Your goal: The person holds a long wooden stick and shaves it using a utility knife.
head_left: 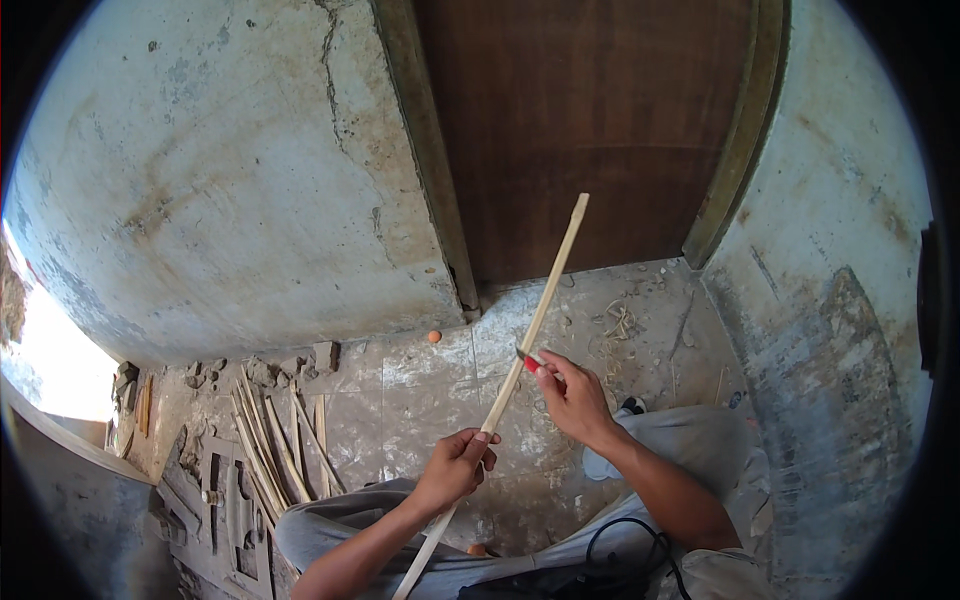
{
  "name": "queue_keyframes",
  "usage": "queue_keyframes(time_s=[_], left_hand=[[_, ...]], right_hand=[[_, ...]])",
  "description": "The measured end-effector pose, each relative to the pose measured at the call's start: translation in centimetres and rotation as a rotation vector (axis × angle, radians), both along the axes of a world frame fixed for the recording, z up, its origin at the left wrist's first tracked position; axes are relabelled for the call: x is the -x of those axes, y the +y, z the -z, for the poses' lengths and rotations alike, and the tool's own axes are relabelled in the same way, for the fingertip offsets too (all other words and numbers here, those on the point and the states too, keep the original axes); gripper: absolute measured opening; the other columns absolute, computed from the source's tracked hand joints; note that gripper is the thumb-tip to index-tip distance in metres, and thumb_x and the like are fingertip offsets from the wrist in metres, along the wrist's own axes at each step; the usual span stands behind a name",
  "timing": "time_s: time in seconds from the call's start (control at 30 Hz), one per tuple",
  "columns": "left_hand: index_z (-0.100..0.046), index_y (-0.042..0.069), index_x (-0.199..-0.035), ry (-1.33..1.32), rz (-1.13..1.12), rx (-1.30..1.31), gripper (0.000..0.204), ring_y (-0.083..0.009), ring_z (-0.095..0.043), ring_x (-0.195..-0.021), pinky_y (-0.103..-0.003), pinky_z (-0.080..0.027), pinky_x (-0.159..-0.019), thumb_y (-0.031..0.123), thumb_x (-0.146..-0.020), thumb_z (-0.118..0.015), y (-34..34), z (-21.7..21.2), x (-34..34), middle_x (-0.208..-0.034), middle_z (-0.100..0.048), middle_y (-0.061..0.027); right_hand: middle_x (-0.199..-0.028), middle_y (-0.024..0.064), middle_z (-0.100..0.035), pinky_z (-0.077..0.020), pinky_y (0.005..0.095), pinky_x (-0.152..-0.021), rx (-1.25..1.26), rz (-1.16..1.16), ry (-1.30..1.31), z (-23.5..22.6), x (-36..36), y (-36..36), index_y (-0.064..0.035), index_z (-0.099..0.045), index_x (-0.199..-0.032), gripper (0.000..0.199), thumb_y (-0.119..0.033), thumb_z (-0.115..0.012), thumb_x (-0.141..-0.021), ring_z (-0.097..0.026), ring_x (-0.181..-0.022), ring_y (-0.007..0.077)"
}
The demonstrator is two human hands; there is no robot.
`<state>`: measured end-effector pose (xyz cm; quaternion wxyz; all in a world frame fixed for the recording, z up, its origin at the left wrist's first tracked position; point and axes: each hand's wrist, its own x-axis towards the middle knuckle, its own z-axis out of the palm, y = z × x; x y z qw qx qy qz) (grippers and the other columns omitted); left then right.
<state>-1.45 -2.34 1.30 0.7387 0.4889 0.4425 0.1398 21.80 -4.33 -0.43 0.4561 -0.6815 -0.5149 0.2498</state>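
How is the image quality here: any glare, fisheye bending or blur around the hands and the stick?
Head view: a blown-out white patch at the left edge hides all detail there. Fisheye bending curves the door frame and walls toward the black rim. The centre is evenly lit and sharp: the left hand gripping the wooden stick and the right hand with a small blade read clearly.

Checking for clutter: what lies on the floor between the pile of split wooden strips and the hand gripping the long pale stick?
Head view: only bare, stained floor tiles between the strips and the left hand.
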Motion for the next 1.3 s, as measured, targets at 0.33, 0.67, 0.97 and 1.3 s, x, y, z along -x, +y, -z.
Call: queue_keyframes(time_s=[0.33,0.67,0.97,1.3], left_hand=[[-0.061,0.003,-0.114,0.01,-0.073,-0.014,0.033,-0.0053,-0.039,-0.052,-0.023,-0.033,-0.045,0.03,-0.11,-0.042,-0.5,-0.5,0.9,-0.071,-0.051,0.0001],[-0.06,0.001,-0.105,0.012,-0.056,-0.185,0.032,-0.0051,-0.038,-0.053,-0.023,-0.032,-0.048,0.028,-0.11,-0.043,-0.9,2.1,0.6,-0.066,-0.047,0.0027],[-0.058,0.001,-0.101,0.008,-0.07,-0.195,0.031,-0.0041,-0.039,-0.056,-0.023,-0.032,-0.05,0.027,-0.11,-0.044,-1.9,1.5,0.2,-0.066,-0.046,0.0035],[-0.057,0.0,-0.099,0.103,-0.036,-0.431,0.032,-0.0046,-0.038,-0.058,-0.025,-0.034,-0.051,0.027,-0.109,-0.044,-2.3,1.6,0.3,-0.066,-0.047,0.0032]], right_hand=[[-0.088,0.0166,-0.072,-0.0568,0.0377,-0.062,-0.314,-0.227,-0.317,0.5,1.8,-1.9,-0.0029,-0.069,-0.111,0.026,-0.022,-0.072,-0.093,-0.072,-0.074,0.0323],[-0.08,0.0111,-0.071,-0.0545,0.0365,-0.053,-0.288,-0.218,-0.499,0.3,1.6,-2.3,-0.0051,-0.071,-0.109,0.026,-0.023,-0.073,-0.091,-0.07,-0.064,0.0279],[-0.073,0.0077,-0.068,-0.052,0.0374,-0.047,-0.266,-0.19,-0.57,-0.3,1.6,-2.5,-0.0073,-0.072,-0.106,0.025,-0.027,-0.073,-0.091,-0.067,-0.056,0.0265],[-0.067,0.0058,-0.064,-0.051,0.0397,-0.041,-0.317,-0.15,-0.612,0.0,1.9,-2.4,-0.0081,-0.073,-0.105,0.027,-0.032,-0.07,-0.092,-0.064,-0.049,0.0266]])
